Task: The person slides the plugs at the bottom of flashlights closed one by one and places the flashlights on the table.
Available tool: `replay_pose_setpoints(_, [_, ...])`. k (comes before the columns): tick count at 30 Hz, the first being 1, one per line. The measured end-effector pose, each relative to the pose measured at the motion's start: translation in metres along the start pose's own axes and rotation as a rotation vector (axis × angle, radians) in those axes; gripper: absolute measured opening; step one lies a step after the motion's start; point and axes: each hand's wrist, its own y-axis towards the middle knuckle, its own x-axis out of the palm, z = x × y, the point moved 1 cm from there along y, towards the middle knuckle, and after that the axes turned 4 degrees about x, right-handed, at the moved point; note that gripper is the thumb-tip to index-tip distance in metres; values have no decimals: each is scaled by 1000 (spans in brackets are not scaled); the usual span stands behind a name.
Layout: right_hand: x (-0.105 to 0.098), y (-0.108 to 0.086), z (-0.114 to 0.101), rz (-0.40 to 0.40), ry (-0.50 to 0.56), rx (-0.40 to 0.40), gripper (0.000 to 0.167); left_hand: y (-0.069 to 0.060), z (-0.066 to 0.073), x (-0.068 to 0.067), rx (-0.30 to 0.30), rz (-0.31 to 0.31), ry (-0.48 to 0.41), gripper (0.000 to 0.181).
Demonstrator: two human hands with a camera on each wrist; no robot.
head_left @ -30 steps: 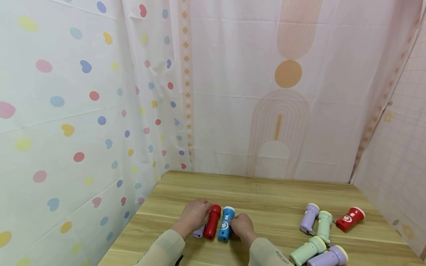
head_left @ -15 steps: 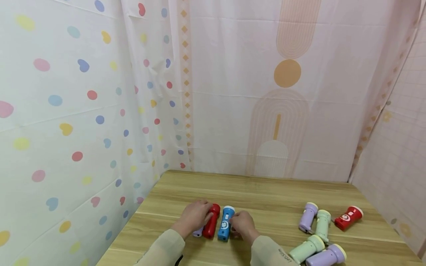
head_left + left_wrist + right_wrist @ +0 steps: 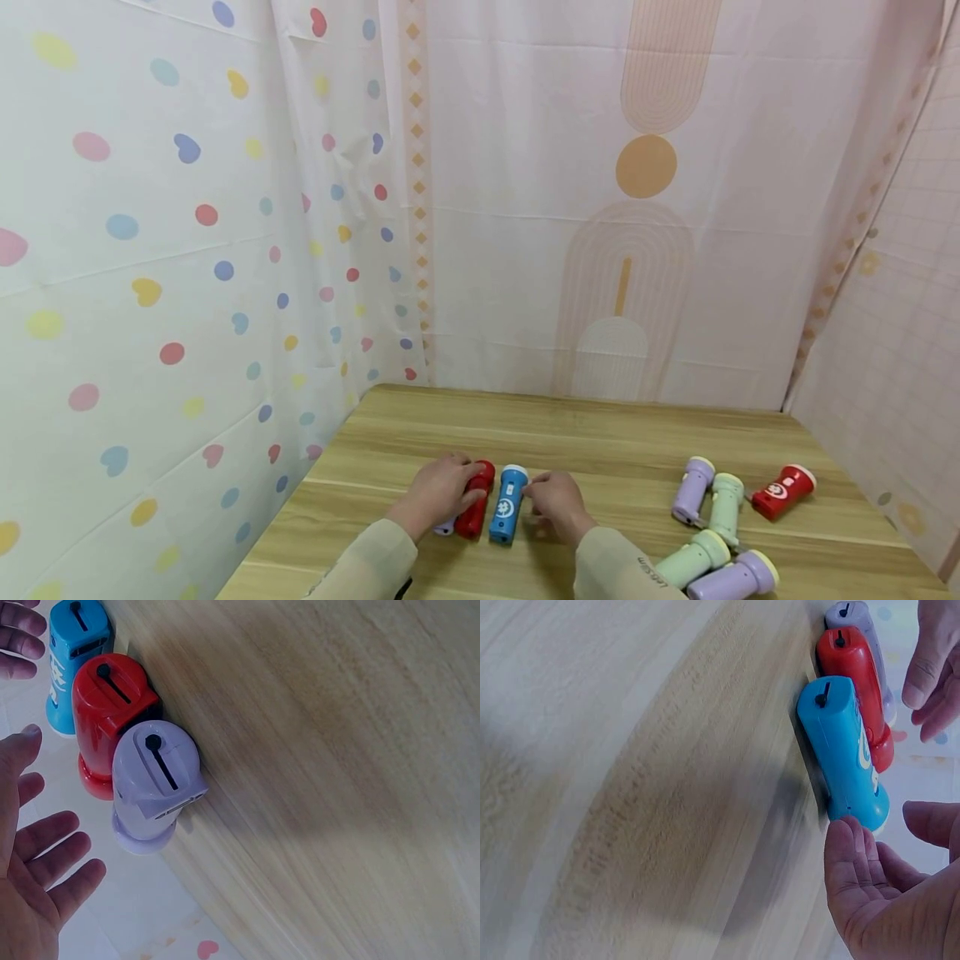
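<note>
The right hand's (image 3: pixel 558 504) fingers are loosening, easing off the blue flashlight (image 3: pixel 507 504); the left hand's (image 3: pixel 437 496) are spreading loosely by the red flashlight (image 3: pixel 96 720) and purple flashlight (image 3: pixel 156 769), left of the blue. That row of 3 is seemingly lying ungripped, 5 more flashlights (image 3: pixel 726 507) sitting well right of the blue.

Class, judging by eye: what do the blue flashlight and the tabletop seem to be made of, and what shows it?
Blue flashlight: probably hard plastic with a soft sheen, judging by its smooth, evenly coloured, moulded-looking body.
Tabletop: wood or wood-look laminate, low-sheen; streaky grain shows, but which remains unclear.
</note>
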Motion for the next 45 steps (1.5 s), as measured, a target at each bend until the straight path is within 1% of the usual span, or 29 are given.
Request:
replay_pose_setpoints(3, [-4, 1, 2, -1, 0, -34, 27, -1, 0, 1, 7, -6, -11, 40])
replay_pose_setpoints(7, [-14, 3, 3, 6, -21, -44, 32, -2, 2, 2, 21, -29, -5, 41])
replay_pose_setpoints(11, [-27, 3, 2, 17, -28, -49, 36, -2, 4, 3, 26, -67, 7, 43])
replay_pose_setpoints(15, [-43, 1, 2, 22, -10, -70, 34, -3, 5, 2, 28, -94, 5, 43])
replay_pose_setpoints(19, [-60, 4, 2, 28, -8, -92, 32, -5, 5, 1, 44, -83, -7, 40])
replay_pose_setpoints(22, [-73, 6, 0, 33, -20, -110, 33, -6, 5, 1, 59, -77, -13, 35])
replay_pose_setpoints(27, [-97, 8, -3, 60, -45, -125, 38, -8, 4, 2, 72, -92, -22, 31])
replay_pose_setpoints(35, [-141, 16, 2, 102, -124, -99, 44, -9, 4, 3, 69, -113, -19, 31])
replay_pose_setpoints(39, [-163, 17, 6, 129, -178, -97, 46, -9, 3, 3, 62, -120, -14, 31])
replay_pose_setpoints(45, [-195, 11, 13, 172, -295, -129, 46, -11, 3, 4, 103, -107, -13, 26])
